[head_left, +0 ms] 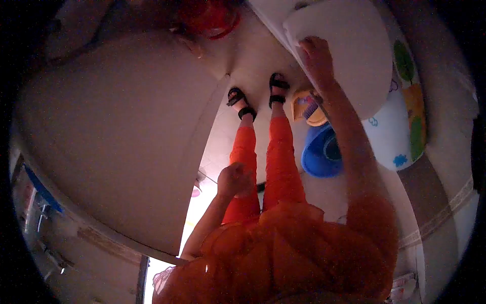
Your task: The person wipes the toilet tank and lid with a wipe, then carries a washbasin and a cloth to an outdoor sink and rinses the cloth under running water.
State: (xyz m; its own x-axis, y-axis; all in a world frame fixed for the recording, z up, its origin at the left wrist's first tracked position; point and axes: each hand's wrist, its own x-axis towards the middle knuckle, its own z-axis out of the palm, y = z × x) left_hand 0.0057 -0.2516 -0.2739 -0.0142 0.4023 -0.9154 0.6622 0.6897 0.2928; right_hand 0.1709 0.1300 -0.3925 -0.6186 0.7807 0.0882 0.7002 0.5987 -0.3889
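Dim floor beside pale panel

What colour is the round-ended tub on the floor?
The tub is blue, seen best in the head view.

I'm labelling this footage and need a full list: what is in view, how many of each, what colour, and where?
Large door-like panel: one, pale, left
Red container: one, top, left of centre
Rounded panel: one, whitish, upper right
Printed surface: one, white with green, yellow and blue, right
Yellow-orange container: one, right of the feet
Bristled item: one, purple, in that container
Blue tub: one, just below it in the picture
Blue item: one, far left, too blurred to name
Sandals: two, black, on the feet
Clothing: orange top and trousers, centre and bottom
Feet: two, upper centre
Left hand: one, over the left thigh
Right hand: one, at the rounded panel's edge
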